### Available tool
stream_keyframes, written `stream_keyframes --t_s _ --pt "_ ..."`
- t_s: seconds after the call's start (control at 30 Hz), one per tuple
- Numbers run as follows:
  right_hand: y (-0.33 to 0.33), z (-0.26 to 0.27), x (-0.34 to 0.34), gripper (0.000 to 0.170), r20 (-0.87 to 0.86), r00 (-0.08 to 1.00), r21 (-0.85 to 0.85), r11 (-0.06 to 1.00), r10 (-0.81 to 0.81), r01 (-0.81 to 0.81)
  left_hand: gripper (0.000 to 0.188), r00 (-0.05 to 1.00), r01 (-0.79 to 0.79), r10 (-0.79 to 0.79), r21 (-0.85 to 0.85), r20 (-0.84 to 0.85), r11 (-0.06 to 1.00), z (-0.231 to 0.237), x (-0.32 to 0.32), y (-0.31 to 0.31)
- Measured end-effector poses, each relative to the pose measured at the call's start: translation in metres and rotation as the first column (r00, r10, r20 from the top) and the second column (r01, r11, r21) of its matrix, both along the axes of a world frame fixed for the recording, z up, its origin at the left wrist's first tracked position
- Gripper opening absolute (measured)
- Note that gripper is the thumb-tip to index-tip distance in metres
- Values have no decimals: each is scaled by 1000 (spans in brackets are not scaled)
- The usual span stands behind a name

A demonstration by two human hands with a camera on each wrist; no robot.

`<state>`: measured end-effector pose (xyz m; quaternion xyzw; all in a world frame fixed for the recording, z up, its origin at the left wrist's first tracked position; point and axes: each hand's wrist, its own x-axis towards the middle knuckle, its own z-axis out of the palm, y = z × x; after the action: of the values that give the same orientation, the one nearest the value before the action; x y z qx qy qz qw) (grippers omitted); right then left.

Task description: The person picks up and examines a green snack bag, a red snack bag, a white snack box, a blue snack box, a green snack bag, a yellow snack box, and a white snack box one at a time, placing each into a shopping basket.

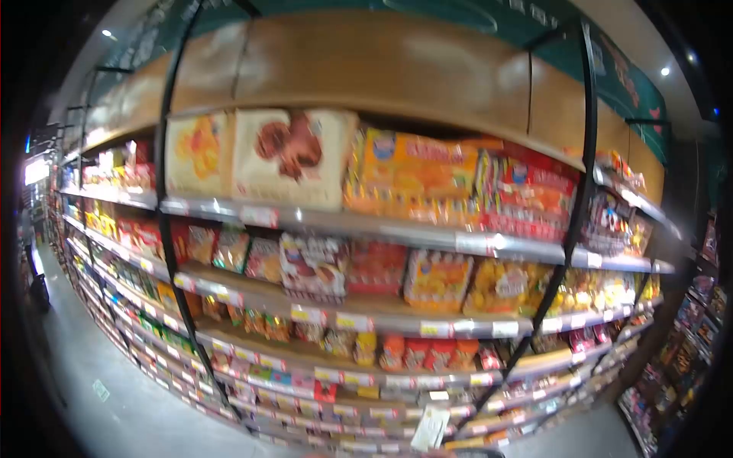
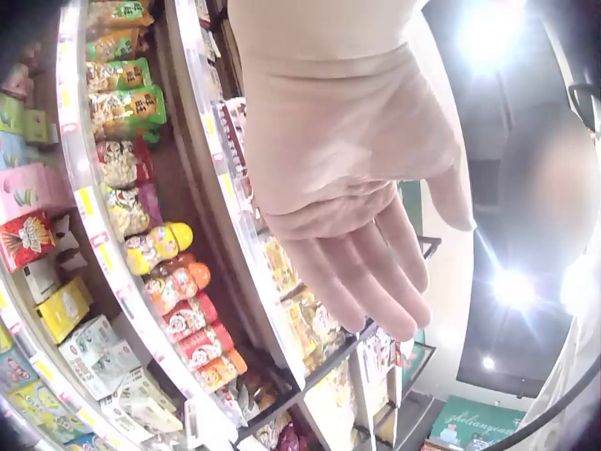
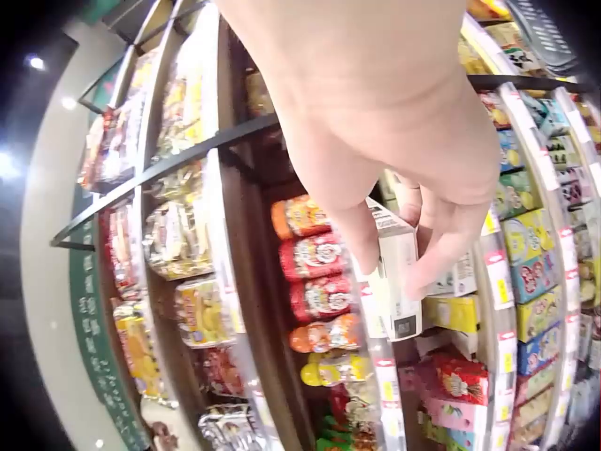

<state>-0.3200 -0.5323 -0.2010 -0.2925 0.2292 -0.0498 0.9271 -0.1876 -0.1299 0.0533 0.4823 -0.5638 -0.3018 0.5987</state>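
Observation:
In the right wrist view my right hand (image 3: 399,127) pinches a small white box (image 3: 400,268) between thumb and fingers, beside a shelf edge with price labels. My left hand (image 2: 352,160) holds nothing; its fingers are extended and lie together, the thumb apart, in front of shelves of packaged snacks. A pale packet or box (image 1: 431,427) shows at the bottom of the head view; I cannot tell if it is the same box. Neither hand can be made out in the head view.
Long shelves (image 1: 382,305) of bagged and boxed snacks fill the head view, with black uprights between sections. Grey floor (image 1: 114,382) shows at the lower left. Red and orange capped containers (image 3: 319,268) stand left of the box in the right wrist view.

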Motion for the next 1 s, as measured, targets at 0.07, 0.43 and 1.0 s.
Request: stream_keyframes --t_s 0.07,0.43,1.0 --pt "9 79 -21 35 65 998 -165 986 17 -6 49 1000 5 -4 100 -6 995 -9 -6 -18" --pt "53 254 -112 39 76 975 -361 906 -207 220 84 980 33 12 223 -199 974 -1 -39 -150" --pt "117 268 -112 60 204 955 -467 836 -214 288 97 930 191 -131 147 -343 970 -11 -29 -151"
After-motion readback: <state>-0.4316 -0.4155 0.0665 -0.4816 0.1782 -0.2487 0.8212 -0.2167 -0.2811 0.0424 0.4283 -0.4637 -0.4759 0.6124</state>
